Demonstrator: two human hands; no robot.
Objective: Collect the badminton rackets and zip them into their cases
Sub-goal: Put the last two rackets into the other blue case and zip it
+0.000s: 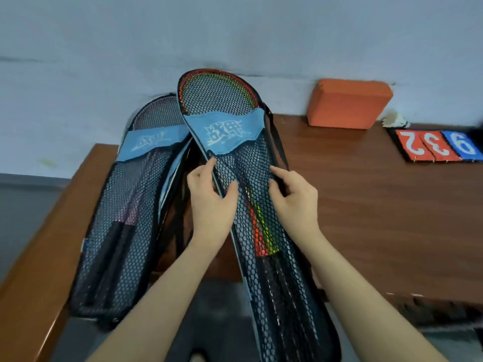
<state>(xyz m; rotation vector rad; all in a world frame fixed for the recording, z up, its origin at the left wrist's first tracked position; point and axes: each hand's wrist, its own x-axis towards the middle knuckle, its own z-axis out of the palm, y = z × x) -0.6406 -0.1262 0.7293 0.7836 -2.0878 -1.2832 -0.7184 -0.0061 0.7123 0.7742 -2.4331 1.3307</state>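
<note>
A black mesh racket case (277, 278) with a blue logo patch stands tilted in front of me, its top against the wall. Inside it show rackets (262, 231) with red and green-yellow shafts and black grips. My left hand (209, 202) pinches the case's left edge just below the patch. My right hand (295, 199) grips the right edge at the same height. A second mesh case (122, 226) with the same patch lies on the table to the left, holding rackets with pink shafts and black grips.
The brown wooden table (379, 205) runs to the right along the wall. On it sit an orange block (349, 103), a white shuttlecock (396, 120) and a flip scoreboard (436, 146) with red and blue number cards. The table's left edge borders grey floor.
</note>
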